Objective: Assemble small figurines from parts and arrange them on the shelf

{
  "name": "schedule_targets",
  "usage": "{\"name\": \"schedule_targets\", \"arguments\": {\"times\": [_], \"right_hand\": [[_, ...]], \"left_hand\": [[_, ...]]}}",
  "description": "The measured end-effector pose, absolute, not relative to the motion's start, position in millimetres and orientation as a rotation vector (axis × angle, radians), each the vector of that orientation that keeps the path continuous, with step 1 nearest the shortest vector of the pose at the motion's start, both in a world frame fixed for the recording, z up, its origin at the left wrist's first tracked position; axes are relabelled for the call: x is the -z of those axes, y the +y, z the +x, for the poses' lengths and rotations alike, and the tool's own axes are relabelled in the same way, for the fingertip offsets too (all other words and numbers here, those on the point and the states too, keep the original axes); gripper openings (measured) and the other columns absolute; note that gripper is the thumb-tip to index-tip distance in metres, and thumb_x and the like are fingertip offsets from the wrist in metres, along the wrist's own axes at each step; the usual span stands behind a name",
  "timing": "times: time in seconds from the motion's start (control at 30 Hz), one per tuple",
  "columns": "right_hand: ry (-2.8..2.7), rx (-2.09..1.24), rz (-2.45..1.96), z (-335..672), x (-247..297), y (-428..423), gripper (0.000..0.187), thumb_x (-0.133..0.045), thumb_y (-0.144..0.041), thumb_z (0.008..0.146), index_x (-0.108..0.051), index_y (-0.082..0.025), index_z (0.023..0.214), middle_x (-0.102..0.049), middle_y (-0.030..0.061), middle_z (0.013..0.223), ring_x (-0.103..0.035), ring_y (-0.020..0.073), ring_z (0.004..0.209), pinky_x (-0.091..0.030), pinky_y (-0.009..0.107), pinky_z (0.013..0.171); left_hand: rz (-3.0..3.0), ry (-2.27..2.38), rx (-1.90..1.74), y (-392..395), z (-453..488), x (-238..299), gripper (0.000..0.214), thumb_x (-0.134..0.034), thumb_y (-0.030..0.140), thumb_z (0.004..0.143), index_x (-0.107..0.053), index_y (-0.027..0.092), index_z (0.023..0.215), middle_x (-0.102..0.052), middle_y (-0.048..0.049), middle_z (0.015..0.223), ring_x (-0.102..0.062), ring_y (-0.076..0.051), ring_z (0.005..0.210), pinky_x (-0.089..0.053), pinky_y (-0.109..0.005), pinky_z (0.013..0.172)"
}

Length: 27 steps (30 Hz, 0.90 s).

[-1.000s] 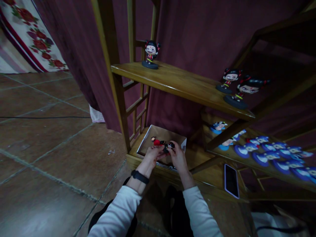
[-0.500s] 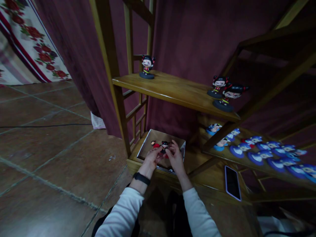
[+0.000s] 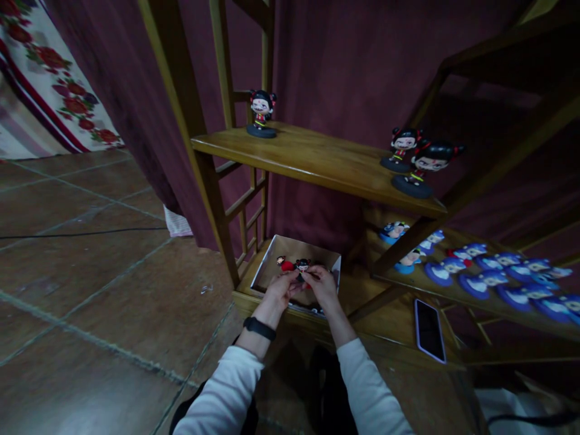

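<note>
Between my two hands, over an open cardboard box (image 3: pixel 267 260) on the lowest shelf, is a small black-haired figurine (image 3: pixel 302 264). My left hand (image 3: pixel 281 287) has its fingers closed on the figurine's lower left side. From the other side, my right hand (image 3: pixel 322 284) grips it with thumb and fingers bent together. The figurine's lower body is mostly covered by my fingers. A second figurine in red (image 3: pixel 285 264) lies in the box, just left of the held one. Other dark and red pieces in the box are partly hidden beneath my hands.
Above the box, a wooden shelf (image 3: pixel 308 158) bears a figurine (image 3: pixel 261 113) at its left end and two more (image 3: pixel 428 169) at its right. Several blue-and-white figurines (image 3: pixel 483 281) stand on the right-hand shelf. A phone (image 3: pixel 429 331) lies near the lowest shelf's front edge.
My right hand's fingers have lowered and folded in closer around the figurine. The view has shifted slightly; the left hand keeps its hold.
</note>
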State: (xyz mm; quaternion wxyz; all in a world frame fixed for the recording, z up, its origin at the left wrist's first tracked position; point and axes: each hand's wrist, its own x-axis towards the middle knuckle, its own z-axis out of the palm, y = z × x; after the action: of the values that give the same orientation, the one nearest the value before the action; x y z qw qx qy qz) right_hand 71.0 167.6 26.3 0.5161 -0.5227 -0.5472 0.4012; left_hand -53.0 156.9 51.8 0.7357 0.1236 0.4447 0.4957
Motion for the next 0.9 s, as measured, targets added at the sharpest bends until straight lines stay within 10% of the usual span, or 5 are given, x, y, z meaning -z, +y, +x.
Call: {"name": "schedule_targets", "arguments": {"times": [0.5,0.9], "right_hand": [[-1.536,-0.740,-1.314,75,-31,159,0.008,-0.064,-0.026,0.066,-0.060,-0.021,0.062,-0.057,0.0011,0.079,-0.054,0.0171,0.081,-0.040,0.030,0.078],[-1.244,-1.081,-1.217,69,-36,154,0.024,-0.058,-0.038,0.070,-0.064,-0.021,0.087,-0.065,0.0024,0.086,-0.058,0.0166,0.074,-0.046,0.030,0.071]], "left_hand": [[0.283,1.043,-1.184,149,-48,-47,0.014,-0.071,0.009,0.058,-0.059,0.008,0.065,-0.063,-0.0040,0.052,-0.061,-0.016,0.048,-0.056,-0.034,0.062],[0.211,0.964,-1.024,157,-56,-49,0.006,-0.060,0.014,0.076,-0.058,0.009,0.077,-0.064,-0.0074,0.058,-0.065,-0.015,0.056,-0.054,-0.022,0.054]]}}
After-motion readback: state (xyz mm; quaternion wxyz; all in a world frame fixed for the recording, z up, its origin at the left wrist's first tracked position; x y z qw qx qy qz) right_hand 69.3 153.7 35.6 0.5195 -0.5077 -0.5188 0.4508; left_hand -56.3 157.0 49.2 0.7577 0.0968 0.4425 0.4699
